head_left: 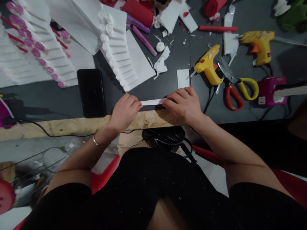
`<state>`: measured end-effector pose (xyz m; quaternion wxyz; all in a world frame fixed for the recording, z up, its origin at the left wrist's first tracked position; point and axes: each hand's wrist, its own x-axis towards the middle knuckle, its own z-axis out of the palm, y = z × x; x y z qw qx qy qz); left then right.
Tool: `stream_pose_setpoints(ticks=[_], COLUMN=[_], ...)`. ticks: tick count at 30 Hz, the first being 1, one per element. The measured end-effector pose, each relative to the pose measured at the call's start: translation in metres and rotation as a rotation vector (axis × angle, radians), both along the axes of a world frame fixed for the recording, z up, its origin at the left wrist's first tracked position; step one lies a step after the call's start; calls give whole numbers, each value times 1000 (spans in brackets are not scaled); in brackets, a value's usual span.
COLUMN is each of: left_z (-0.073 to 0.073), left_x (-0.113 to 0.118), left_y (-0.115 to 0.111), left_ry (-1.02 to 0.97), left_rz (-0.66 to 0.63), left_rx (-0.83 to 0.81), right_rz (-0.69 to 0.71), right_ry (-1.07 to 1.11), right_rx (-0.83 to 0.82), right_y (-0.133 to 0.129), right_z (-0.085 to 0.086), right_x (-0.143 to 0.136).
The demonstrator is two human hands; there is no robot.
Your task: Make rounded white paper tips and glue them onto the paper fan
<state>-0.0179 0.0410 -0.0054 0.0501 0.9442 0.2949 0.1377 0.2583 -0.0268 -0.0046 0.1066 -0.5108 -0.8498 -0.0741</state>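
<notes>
A narrow white paper strip [153,102] lies along the front edge of the dark table, stretched between my two hands. Its left end is pinched in the closed fingers of my left hand [126,110]. My right hand [183,103] presses its curled fingers over the other end and hides it. Just beyond my right hand is a small white paper piece [183,78]. Farther off, a row of white rolled paper flowers [110,59] on white stems rests on a white sheet [140,60].
A black phone [91,92] lies to the left, near pink rolled flowers [35,52]. On the right are two yellow glue guns [211,65], scissors [231,84] with red and yellow handles, and a purple power socket [272,91]. Red and purple paper rolls [137,12] and scraps lie at the back.
</notes>
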Motion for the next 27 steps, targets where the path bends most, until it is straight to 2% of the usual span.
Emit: stream_pose_setpoints(ticks=[4, 6, 9, 14, 18, 27], left_z=[0, 0, -3, -9, -8, -9], left_x=[0, -1, -2, -5, -4, -5], left_y=[-2, -3, -5, -7, -7, -4], left_ry=[-32, -18, 14, 2, 44, 143], left_rz=[-40, -52, -29, 106, 145, 235], left_rx=[202, 238, 140, -45, -34, -36], right_rz=[35, 51, 49, -20, -69, -185], right_ry=[-42, -51, -44, 13, 28, 58], right_rx=[42, 24, -26, -108, -92, -229], right_y=[1, 1, 0, -1, 0, 2], right_z=[-2, -3, -6, -9, -8, -5], right_x=[0, 0, 1, -1, -4, -4])
